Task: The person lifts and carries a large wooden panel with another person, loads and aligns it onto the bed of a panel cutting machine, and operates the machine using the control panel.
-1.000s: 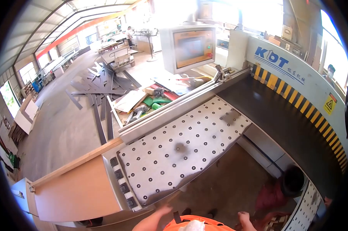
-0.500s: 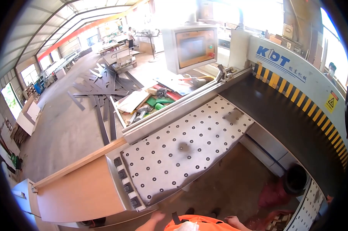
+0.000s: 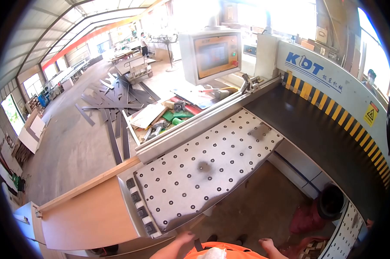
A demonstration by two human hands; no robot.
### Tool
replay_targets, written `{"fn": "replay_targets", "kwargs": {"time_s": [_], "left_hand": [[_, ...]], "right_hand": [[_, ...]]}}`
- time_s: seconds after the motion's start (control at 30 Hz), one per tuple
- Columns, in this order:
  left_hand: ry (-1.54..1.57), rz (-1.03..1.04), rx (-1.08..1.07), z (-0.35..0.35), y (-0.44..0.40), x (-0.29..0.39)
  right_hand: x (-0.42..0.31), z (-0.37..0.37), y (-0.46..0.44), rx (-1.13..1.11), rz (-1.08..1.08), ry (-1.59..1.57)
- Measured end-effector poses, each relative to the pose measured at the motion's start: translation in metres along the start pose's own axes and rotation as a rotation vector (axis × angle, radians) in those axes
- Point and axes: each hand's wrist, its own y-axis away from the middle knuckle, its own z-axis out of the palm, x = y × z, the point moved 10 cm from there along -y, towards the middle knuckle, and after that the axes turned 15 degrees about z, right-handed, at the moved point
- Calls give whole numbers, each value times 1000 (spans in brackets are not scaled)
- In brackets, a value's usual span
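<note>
At the bottom of the view, my left hand (image 3: 186, 236) hangs low beside my orange clothing, just off the near edge of the white table dotted with black rollers (image 3: 203, 172). My right hand (image 3: 265, 242) is on the other side of the orange clothing (image 3: 225, 250), above the brown floor. Both hands are small and their fingers are not distinct, so what they hold, if anything, cannot be made out. Neither hand touches the table.
A KDT machine (image 3: 316, 69) with a black belt (image 3: 307, 125) stands right, its control screen (image 3: 214, 56) behind the table. A wooden panel (image 3: 91, 216) lies left. Dark strips (image 3: 117, 112) litter the floor. One person (image 3: 370, 77) is behind the machine, another (image 3: 143, 45) far back.
Both hands have shifted slightly near my body, and the view has moved a little. The far person's posture has changed.
</note>
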Motion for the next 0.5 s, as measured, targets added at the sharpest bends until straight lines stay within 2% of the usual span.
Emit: {"fn": "replay_targets", "kwargs": {"time_s": [0.17,0.33,0.5], "left_hand": [[-19,-41,-35,3,4,-24],[-53,-66,-67,6,9,-30],[-57,-70,-70,-4,15,-7]], "right_hand": [[15,11,-3,-51,44,-39],[-5,7,10,-89,62,-13],[-27,1,9,-26,-7,24]]}}
